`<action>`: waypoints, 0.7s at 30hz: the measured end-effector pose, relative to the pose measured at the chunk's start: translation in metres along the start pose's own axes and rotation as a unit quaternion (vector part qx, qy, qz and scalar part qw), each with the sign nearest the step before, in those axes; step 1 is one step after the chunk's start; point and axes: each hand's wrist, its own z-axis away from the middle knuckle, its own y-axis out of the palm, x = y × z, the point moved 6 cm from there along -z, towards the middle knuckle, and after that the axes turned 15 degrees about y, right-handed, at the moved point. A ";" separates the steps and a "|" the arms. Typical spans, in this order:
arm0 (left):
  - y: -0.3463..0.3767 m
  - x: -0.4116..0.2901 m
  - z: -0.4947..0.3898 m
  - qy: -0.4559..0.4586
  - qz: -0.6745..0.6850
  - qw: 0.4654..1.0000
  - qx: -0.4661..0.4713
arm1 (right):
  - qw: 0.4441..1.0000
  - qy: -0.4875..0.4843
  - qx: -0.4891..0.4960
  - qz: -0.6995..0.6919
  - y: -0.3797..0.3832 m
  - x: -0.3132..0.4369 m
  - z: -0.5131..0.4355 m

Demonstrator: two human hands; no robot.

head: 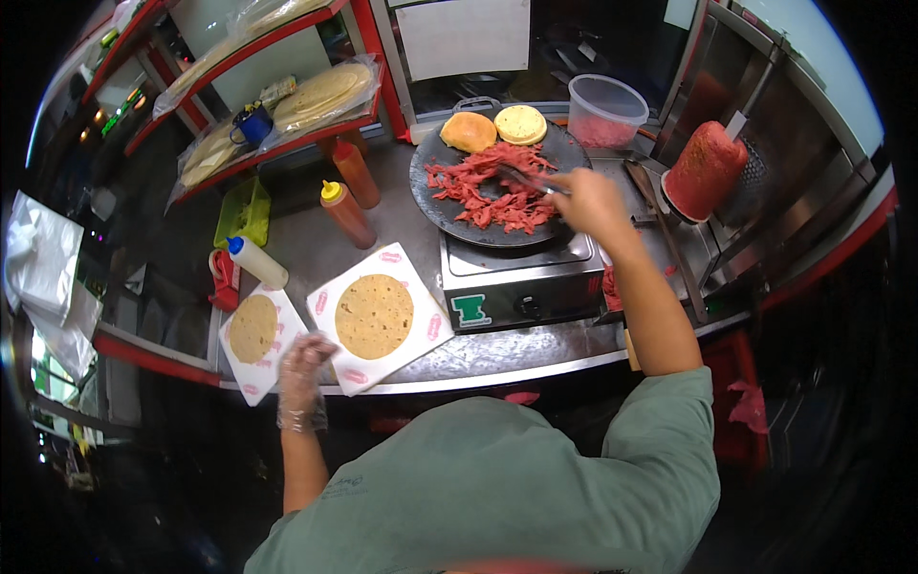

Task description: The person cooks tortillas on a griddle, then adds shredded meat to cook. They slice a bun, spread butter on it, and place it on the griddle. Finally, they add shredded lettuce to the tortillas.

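Note:
My right hand [589, 201] grips a metal utensil [527, 179], perhaps tongs, whose end is in shredded red meat [495, 183] on a round griddle [437, 208]. Two bun halves, one browned [468, 132] and one pale [521, 125], lie at the griddle's far edge. My left hand [307, 357], in a clear plastic glove, hovers by the counter's front edge with its fingers curled; whether it holds anything is hidden. Beside it, a flatbread [374, 316] lies on printed paper [423, 341]. Another flatbread [253, 328] rests on paper farther left.
Squeeze bottles [349, 215] stand left of the griddle, near a green bin [244, 212]. Behind it is a clear tub [608, 111] with red meat. At the right, a meat cone [706, 172] sits on a spit beside a long-handled tool [667, 237]. Shelves [323, 129] overhang the left.

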 end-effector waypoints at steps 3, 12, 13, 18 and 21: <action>-0.084 0.005 -0.040 0.078 0.001 0.978 -0.191 | 0.996 0.059 -0.068 -0.018 -0.005 -0.001 -0.011; -0.181 0.031 -0.138 0.241 -0.169 0.911 -0.289 | 0.990 0.123 -0.062 -0.008 0.000 0.002 0.004; -0.176 0.042 -0.153 0.238 -0.159 0.914 -0.287 | 0.986 0.152 -0.065 0.009 0.001 0.002 -0.001; -0.205 0.108 -0.188 0.228 -0.138 0.941 -0.210 | 0.987 0.041 -0.121 0.093 0.035 0.058 0.028; -0.210 0.128 -0.203 0.175 -0.271 0.937 -0.133 | 0.987 0.087 -0.103 0.091 0.002 0.037 0.035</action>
